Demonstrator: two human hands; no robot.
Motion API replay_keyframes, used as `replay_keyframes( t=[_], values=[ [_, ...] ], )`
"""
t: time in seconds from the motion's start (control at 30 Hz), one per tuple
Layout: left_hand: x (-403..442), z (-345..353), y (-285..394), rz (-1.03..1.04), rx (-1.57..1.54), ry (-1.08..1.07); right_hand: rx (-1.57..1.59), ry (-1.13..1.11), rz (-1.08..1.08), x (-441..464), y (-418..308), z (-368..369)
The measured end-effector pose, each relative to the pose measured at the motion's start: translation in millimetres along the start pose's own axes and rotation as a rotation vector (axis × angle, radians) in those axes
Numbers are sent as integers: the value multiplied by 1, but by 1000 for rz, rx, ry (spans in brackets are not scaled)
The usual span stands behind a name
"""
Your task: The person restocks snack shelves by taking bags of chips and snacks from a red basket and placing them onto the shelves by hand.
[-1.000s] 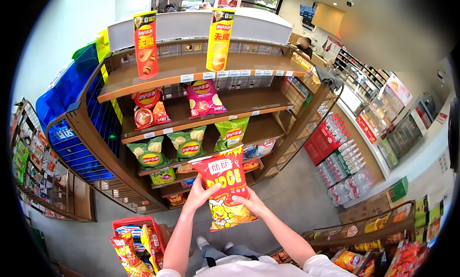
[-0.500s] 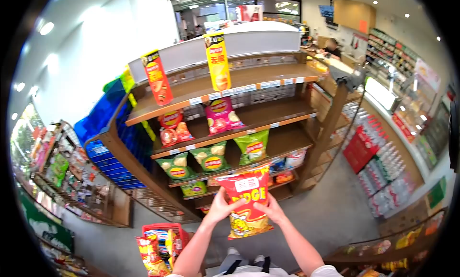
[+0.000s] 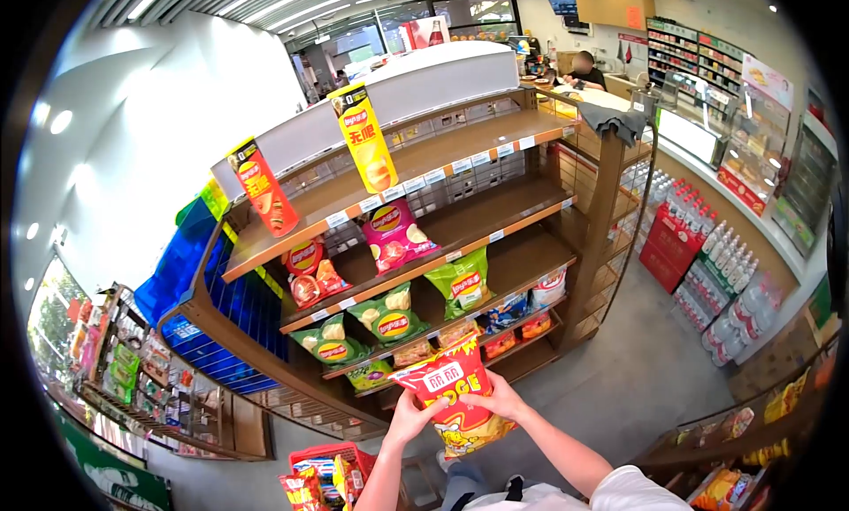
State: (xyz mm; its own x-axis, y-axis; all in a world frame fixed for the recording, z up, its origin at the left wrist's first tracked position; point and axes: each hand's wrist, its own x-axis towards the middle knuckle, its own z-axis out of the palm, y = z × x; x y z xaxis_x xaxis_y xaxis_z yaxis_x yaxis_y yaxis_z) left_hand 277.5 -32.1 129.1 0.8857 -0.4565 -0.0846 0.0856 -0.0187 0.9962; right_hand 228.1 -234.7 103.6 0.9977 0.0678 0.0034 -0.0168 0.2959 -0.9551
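Note:
A red and yellow bag of chips [image 3: 449, 375] is held upright in front of me, low before the shelf. My left hand [image 3: 414, 417] grips its left side, thumb across the front. My right hand [image 3: 498, 400] closes on the right side the same way, fingers behind the bag and partly hidden. Just beyond it, the shelf rack [image 3: 522, 202] carries green chip bags [image 3: 389, 318], a lime-green bag [image 3: 463, 285], a magenta bag [image 3: 397, 237] and a red bag [image 3: 311, 277]. On the top shelf stand a yellow chip can [image 3: 364, 140] and a red can [image 3: 263, 188].
A red basket [image 3: 355, 453] with several snack bags is on the floor at lower left. Blue crates [image 3: 172, 281] stand beside the rack. Bottled drinks [image 3: 727, 256] line the counter at right, with a person [image 3: 584, 72] behind it. Another shelf [image 3: 681, 449] is at lower right.
My view has turned and tilted, so the shelf appears rotated and the basket sits farther right. Both hands still hold the chip bag, which now leans the other way.

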Motion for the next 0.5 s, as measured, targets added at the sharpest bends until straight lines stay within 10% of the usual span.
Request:
replay_keyframes(
  t=[0.5],
  values=[
    [48, -14, -145, -46, -183, 33, -312, -62, 186, 44, 100, -49]
  ],
)
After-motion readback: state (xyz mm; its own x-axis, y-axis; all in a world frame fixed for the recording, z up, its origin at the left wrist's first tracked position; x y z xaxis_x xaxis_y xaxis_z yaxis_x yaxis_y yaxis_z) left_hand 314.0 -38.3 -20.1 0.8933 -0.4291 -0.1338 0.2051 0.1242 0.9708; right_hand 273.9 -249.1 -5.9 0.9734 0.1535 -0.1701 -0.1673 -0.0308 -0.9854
